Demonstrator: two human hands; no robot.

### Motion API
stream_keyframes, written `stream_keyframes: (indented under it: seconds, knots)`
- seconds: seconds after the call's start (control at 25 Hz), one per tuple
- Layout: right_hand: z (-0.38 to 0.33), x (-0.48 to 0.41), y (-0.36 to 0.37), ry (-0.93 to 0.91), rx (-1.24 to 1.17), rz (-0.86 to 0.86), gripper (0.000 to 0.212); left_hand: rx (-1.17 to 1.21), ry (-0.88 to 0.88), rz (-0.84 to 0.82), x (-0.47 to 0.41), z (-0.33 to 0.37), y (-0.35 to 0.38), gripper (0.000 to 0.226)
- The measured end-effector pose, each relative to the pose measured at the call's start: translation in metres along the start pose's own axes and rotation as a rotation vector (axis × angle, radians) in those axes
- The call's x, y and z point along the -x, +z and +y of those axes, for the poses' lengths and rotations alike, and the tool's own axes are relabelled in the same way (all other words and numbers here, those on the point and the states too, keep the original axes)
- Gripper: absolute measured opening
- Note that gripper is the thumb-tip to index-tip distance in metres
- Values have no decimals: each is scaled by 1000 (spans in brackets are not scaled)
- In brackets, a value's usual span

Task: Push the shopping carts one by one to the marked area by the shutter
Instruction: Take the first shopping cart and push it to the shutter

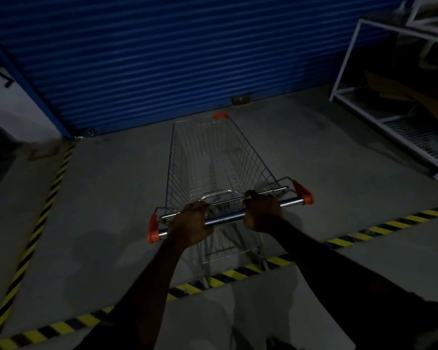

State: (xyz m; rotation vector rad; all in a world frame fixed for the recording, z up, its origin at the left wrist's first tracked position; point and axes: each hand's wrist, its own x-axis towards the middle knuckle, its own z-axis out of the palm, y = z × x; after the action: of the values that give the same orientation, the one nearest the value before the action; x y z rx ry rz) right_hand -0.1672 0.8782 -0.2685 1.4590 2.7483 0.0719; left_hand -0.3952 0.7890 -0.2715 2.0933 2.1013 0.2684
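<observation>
- The shopping cart (213, 157) stands in the centre of the frame. Its nose points at the blue shutter (162, 59) across the top, close to it but not touching.
- The left hand (191, 223) and the right hand (262, 212) each grip the handle bar (225, 217), set apart to either side of its middle. This even hold probably serves to drive the cart straight rather than let it veer.
- The fingers of both hands are curled over the bar and pressed together. The thumbs are hidden in the dim light, so I cannot tell how they lie.
- Yellow-and-black striped tape (238, 272) runs across the lower frame and up the left edge, outlining the marked area on the floor (111, 198). The basket is already inside this outline, while the rear wheels sit about on the lower stripe.
- I judge the push nearly done: a little more travel forward would bring the whole cart inside.
- A white rack (390, 117) stands at the upper right, well apart from the cart, and the centred line keeps the cart away from it.
</observation>
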Motion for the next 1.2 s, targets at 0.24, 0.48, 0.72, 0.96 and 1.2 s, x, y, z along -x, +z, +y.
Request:
stream_keyframes:
  seconds: [0.24,0.48,0.72,0.96,1.2]
  knots:
    - [20,-99,11,-8,-75,30,40,16,-20,12,-92,-43,-4,76]
    - [60,-192,11,-54,-103,-5,39,-6,-58,-32,-182,-61,-5,79]
    - [69,-232,9,110,-162,104,67,-228,-93,94,-216,-62,-8,99]
    - [75,-220,13,40,-199,92,102,-219,-75,178,-197,-70,0,113]
    - [75,-207,-19,76,-211,-106,101,-137,-59,101,-199,-90,-3,124]
